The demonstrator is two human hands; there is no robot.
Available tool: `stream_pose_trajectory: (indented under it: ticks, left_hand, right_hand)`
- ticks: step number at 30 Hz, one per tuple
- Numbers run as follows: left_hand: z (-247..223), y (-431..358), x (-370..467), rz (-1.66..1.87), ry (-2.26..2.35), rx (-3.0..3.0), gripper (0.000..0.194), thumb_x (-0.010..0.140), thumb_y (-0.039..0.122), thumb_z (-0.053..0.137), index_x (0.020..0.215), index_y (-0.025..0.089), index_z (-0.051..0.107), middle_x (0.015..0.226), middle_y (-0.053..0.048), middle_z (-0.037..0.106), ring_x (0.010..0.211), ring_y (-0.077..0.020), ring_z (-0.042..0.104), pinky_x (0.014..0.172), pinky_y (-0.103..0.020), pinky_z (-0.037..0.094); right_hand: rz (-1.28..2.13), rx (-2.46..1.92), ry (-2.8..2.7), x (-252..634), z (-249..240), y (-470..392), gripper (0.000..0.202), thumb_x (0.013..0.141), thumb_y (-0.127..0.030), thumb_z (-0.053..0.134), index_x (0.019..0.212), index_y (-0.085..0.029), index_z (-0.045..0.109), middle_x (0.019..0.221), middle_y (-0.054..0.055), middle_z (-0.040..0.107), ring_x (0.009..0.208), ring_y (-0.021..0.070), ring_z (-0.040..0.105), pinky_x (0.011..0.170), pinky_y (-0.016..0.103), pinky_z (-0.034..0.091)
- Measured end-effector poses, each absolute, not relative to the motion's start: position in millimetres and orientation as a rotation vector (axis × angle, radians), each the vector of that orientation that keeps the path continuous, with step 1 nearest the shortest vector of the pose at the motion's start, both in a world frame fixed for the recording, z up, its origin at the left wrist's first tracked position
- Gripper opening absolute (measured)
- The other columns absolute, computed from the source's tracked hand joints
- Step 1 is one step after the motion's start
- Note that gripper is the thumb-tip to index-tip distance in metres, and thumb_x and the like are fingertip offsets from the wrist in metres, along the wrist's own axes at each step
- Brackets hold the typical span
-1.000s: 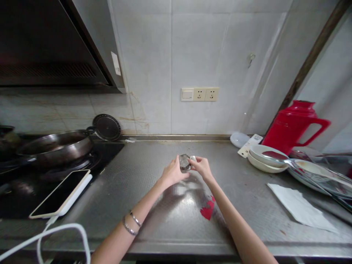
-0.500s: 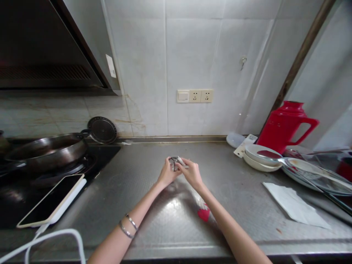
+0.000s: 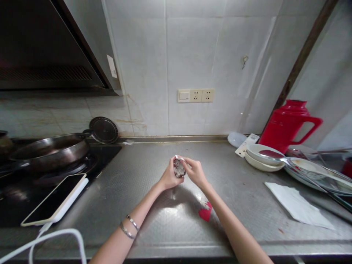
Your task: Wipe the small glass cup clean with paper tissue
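My left hand [image 3: 169,177] is wrapped round a small round thing [image 3: 179,168] with a mottled grey face and a darker rim; its kind I cannot make out. From the other side my right hand [image 3: 194,171] pinches the upper right edge of it, where a white, shiny bit [image 3: 178,157] shows. Both hands are closed and held above the steel counter [image 3: 148,227]. Under my right forearm lies a torn red and silvery scrap [image 3: 205,212], partly covered by the arm.
At left, a pan [image 3: 52,152] stands on the black stove, with a phone [image 3: 55,198] and white cable [image 3: 60,234] in front. To the right are a red thermos jug [image 3: 284,126], stacked bowls [image 3: 264,163], plates [image 3: 316,172] and a white napkin [image 3: 298,205].
The round thing has turned so that its mottled grey face shows towards me. My right hand has shifted slightly to the right along its edge. The camera view has moved a little.
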State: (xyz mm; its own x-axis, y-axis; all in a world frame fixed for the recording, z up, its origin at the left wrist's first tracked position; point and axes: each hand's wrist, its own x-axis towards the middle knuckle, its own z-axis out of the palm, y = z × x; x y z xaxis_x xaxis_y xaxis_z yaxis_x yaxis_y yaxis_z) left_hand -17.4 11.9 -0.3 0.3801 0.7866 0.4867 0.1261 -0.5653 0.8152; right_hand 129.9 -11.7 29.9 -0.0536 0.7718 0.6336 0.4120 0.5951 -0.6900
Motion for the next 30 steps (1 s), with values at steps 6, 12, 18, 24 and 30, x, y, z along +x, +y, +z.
stream_pose_trajectory:
  ticks: [6, 12, 18, 24, 30]
  left_hand:
    - [5, 13, -19, 1.208, 0.718, 1.804, 0.069, 0.058, 0.018, 0.076, 0.117, 0.019, 0.039, 0.117, -0.011, 0.055, 0.104, -0.023, 0.056, 0.091, -0.034, 0.044]
    - [1, 25, -24, 1.256, 0.764, 1.658, 0.074, 0.053, 0.024, 0.082, 0.113, 0.021, 0.039, 0.107, -0.008, 0.06, 0.096, -0.0208, 0.06, 0.087, -0.031, 0.044]
    - [0, 24, -25, 1.27, 0.835, 1.891, 0.073, 0.057, 0.018, 0.076, 0.118, 0.02, 0.035, 0.108, -0.007, 0.056, 0.092, -0.019, 0.058, 0.083, -0.032, 0.045]
    - [1, 15, -18, 1.219, 0.786, 2.054, 0.075, 0.056, 0.015, 0.074, 0.121, 0.019, 0.035, 0.107, -0.008, 0.057, 0.093, -0.0201, 0.058, 0.083, -0.032, 0.046]
    - [7, 12, -19, 1.179, 0.776, 1.934, 0.067, 0.06, 0.024, 0.076, 0.115, 0.018, 0.039, 0.096, -0.005, 0.059, 0.082, -0.0164, 0.059, 0.071, -0.027, 0.046]
  right_hand:
    - [0.245, -0.833, -1.809, 121, 27, -17, 0.029, 0.091, -0.025, 0.045, 0.11, -0.02, 0.067, 0.116, 0.008, 0.067, 0.115, 0.0202, 0.059, 0.099, 0.038, 0.046]
    - [0.23, -0.741, -1.847, 123, 35, -25, 0.026, 0.091, -0.026, 0.047, 0.104, -0.023, 0.07, 0.106, 0.006, 0.072, 0.106, 0.0209, 0.064, 0.1, 0.039, 0.046]
    - [0.286, -1.009, -1.512, 130, 35, -18, 0.031, 0.091, -0.038, 0.047, 0.098, -0.02, 0.073, 0.096, 0.007, 0.074, 0.087, 0.0228, 0.07, 0.076, 0.03, 0.054]
    - [0.256, -0.981, -1.617, 125, 28, -13, 0.028, 0.09, -0.035, 0.05, 0.1, -0.022, 0.072, 0.096, 0.005, 0.074, 0.085, 0.0221, 0.071, 0.074, 0.029, 0.055]
    - [0.173, -0.823, -1.686, 120, 30, -19, 0.025, 0.091, -0.029, 0.049, 0.102, -0.024, 0.071, 0.104, 0.006, 0.072, 0.099, 0.022, 0.067, 0.087, 0.033, 0.053]
